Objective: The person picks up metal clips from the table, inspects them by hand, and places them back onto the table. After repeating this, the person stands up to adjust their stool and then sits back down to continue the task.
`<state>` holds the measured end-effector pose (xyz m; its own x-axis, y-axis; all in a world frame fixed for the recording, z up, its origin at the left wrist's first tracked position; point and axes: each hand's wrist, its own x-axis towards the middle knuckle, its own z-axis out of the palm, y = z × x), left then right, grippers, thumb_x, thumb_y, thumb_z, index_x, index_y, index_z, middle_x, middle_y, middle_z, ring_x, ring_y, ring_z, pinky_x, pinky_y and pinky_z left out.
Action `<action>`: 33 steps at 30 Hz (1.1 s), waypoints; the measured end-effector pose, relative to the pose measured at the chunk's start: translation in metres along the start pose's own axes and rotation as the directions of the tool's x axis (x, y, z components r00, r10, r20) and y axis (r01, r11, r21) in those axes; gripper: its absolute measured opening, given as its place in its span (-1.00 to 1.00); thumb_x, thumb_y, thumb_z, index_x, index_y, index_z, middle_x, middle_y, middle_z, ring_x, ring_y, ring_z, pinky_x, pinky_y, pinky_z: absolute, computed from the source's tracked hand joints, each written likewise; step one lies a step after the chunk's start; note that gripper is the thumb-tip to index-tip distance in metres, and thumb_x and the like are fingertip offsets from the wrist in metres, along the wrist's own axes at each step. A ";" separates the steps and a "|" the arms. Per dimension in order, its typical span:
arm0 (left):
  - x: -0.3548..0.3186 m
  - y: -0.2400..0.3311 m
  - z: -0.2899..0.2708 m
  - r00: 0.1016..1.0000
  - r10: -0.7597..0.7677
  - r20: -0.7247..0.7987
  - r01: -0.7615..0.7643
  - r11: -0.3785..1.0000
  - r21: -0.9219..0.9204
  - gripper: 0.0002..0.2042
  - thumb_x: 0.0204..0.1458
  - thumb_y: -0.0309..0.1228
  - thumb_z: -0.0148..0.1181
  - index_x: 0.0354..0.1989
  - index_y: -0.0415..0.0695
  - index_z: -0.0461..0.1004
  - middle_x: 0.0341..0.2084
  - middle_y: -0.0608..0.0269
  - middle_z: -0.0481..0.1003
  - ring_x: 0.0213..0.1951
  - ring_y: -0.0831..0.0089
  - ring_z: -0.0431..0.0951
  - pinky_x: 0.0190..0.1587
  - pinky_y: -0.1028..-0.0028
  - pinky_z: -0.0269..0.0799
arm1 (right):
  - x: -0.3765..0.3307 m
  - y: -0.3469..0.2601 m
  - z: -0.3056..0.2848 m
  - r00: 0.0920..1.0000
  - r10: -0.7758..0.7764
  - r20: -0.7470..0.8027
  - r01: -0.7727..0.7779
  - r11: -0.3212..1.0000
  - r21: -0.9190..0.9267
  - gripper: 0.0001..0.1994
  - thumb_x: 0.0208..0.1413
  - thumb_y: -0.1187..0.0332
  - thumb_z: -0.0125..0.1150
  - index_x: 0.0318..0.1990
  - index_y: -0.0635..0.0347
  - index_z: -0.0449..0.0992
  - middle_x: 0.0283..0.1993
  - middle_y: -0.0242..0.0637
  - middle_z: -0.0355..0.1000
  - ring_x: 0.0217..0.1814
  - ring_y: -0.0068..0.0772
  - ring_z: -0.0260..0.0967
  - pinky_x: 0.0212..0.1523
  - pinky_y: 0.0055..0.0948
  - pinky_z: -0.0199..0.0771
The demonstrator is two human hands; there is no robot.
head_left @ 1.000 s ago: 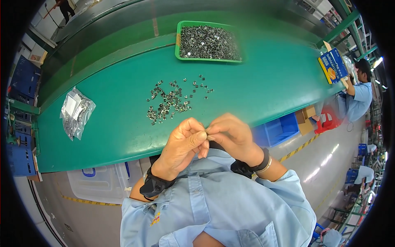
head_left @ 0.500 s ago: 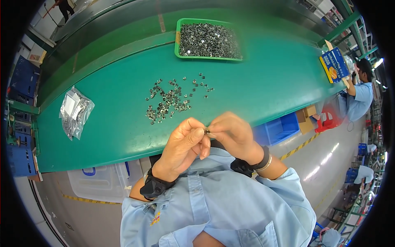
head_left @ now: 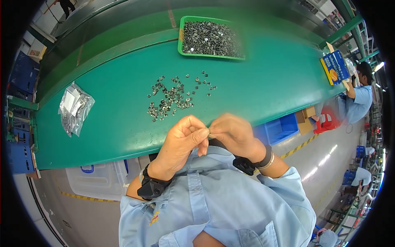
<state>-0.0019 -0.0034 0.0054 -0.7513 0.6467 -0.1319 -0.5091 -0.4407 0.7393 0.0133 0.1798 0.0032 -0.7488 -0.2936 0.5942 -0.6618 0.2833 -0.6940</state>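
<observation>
Left hand (head_left: pixel 181 142), right hand (head_left: pixel 235 135) pinched closed, tips meeting; can't tell what's held. Pinch lightly, over bench (head_left: pixel 119 123).

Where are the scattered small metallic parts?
The scattered small metallic parts lie on the green table, left of centre in the head view, between the green rectangular tray and the left hand.

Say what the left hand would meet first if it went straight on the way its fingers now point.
Most likely the right hand, since the left hand points straight at it and their tips all but meet. Whether they touch or pinch something tiny between them is too small to tell.
</observation>
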 end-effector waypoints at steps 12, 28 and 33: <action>0.003 -0.002 0.001 0.999 -0.023 0.047 0.027 0.997 -0.070 -0.83 0.20 -0.31 -0.04 -0.33 -0.16 0.28 -0.58 0.22 0.43 -0.58 0.50 0.41 -0.54 0.55 0.32 | 0.000 -0.001 -0.003 0.987 0.158 0.004 -0.157 0.977 0.144 -0.87 -0.08 0.58 0.26 -0.36 0.22 0.46 -0.37 -0.26 0.44 -0.36 -0.37 0.40 -0.38 -0.46 0.40; 0.011 -0.001 -0.007 1.000 -0.002 -0.002 0.002 0.988 -0.156 -0.84 0.20 -0.34 -0.06 -0.18 -0.17 0.30 -0.58 0.18 0.41 -0.61 0.47 0.39 -0.55 0.51 0.31 | 0.106 0.056 -0.078 0.880 0.428 -0.207 -0.442 0.896 -0.029 -0.88 0.07 0.40 0.16 -0.28 0.23 0.46 -0.32 -0.27 0.46 -0.27 -0.43 0.42 -0.20 -0.50 0.41; 0.011 0.000 -0.012 0.998 -0.029 0.056 0.040 0.977 -0.208 -0.85 0.20 -0.36 -0.06 -0.18 -0.17 0.30 -0.58 0.19 0.41 -0.60 0.46 0.40 -0.54 0.49 0.32 | 0.120 0.092 -0.091 0.974 0.147 -0.171 -0.209 0.874 -0.439 -0.92 0.01 0.50 0.18 -0.31 0.24 0.47 -0.31 -0.28 0.44 -0.27 -0.40 0.42 -0.23 -0.48 0.44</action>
<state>-0.0151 -0.0032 -0.0042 -0.7115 0.6931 -0.1161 -0.6152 -0.5344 0.5796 -0.1406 0.2540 0.0478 -0.8329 -0.0881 0.5464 -0.4373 0.7098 -0.5522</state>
